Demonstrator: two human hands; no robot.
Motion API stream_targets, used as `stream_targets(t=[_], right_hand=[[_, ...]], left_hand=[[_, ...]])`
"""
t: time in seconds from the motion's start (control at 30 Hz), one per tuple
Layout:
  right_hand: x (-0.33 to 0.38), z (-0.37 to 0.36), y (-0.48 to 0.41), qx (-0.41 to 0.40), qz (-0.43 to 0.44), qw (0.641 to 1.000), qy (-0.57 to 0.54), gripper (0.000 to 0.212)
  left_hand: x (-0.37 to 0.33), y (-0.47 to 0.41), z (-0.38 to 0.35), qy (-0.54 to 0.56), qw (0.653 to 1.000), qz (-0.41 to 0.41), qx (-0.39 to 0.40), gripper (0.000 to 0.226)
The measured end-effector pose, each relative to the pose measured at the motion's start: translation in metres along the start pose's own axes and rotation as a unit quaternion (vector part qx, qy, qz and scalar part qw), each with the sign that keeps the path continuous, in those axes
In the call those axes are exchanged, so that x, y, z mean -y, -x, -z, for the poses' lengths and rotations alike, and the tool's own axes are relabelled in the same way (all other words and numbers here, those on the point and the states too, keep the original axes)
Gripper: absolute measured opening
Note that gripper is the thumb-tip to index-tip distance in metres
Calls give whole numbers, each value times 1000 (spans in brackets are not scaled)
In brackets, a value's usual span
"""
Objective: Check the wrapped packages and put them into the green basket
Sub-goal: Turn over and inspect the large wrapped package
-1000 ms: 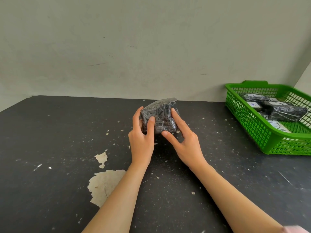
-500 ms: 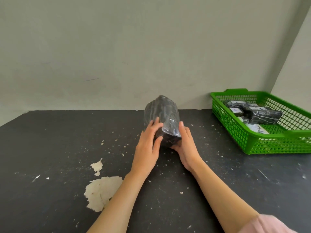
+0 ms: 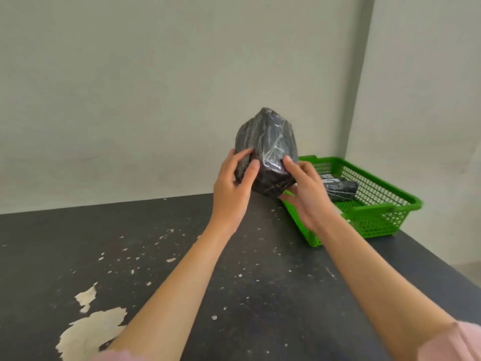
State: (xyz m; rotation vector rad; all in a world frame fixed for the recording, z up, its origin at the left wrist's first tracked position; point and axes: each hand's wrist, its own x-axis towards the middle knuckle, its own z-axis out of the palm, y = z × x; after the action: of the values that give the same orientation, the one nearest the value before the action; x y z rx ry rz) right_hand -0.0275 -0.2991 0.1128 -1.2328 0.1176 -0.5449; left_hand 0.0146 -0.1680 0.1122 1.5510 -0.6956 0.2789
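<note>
A black package wrapped in clear film (image 3: 268, 149) is held upright in the air above the table's far edge. My left hand (image 3: 233, 190) grips its left side with fingers spread on the film. My right hand (image 3: 305, 191) holds its lower right side and underside. The green basket (image 3: 377, 217) stands on the table at the right, partly behind my right hand. Inside it lies another black wrapped package (image 3: 341, 190) with white labels beside it.
The black table (image 3: 182, 256) has flaked paint, with pale bare patches at the front left (image 3: 91, 332). A grey wall runs behind it and meets another wall in a corner behind the basket. The table's right edge runs past the basket.
Both hands have lifted the package off the table and carried it up and to the right, toward the basket. The view has swung so the basket sits closer to the hands.
</note>
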Motion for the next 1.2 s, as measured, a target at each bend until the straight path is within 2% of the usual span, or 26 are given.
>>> stream_targets(t=[0.07, 0.1, 0.2, 0.27, 0.3, 0.4, 0.53, 0.67, 0.77, 0.9, 1.03, 1.13, 1.2], right_hand=[[24, 31, -11, -35, 32, 998, 38, 19], [35, 49, -15, -57, 41, 996, 62, 14], [58, 104, -28, -122, 44, 985, 115, 12], [65, 133, -35, -148, 37, 978, 141, 15], [67, 144, -38, -150, 31, 975, 162, 14], [67, 164, -53, -133, 6, 961, 242, 12], [64, 166, -75, -63, -24, 944, 324, 14], [45, 165, -95, 20, -56, 926, 373, 3], [33, 180, -104, 68, -134, 915, 375, 1], [27, 200, -106, 95, -208, 891, 393, 22], [33, 195, -109, 109, -114, 912, 377, 21], [37, 193, -111, 141, -43, 889, 433, 22], [38, 193, -109, 157, -56, 874, 457, 21]], left_hand=[[-9, -13, -24, 6, 998, 9, 58, 27], [-10, -19, -37, -26, 995, 15, 90, 28], [8, -30, -71, -200, 960, 28, 193, 36], [28, -31, -87, -269, 937, 62, 214, 50], [35, -29, -92, -267, 937, 97, 203, 57], [52, -17, -98, -212, 952, 165, 145, 64], [63, -6, -99, -144, 961, 184, 148, 55], [66, -9, -96, -47, 962, 232, 134, 53], [73, -17, -95, -20, 961, 244, 125, 50], [75, -29, -94, 35, 954, 271, 120, 54], [74, -37, -94, 56, 948, 282, 137, 52], [75, -39, -94, 72, 942, 295, 139, 51], [76, -38, -94, 79, 941, 300, 137, 46]])
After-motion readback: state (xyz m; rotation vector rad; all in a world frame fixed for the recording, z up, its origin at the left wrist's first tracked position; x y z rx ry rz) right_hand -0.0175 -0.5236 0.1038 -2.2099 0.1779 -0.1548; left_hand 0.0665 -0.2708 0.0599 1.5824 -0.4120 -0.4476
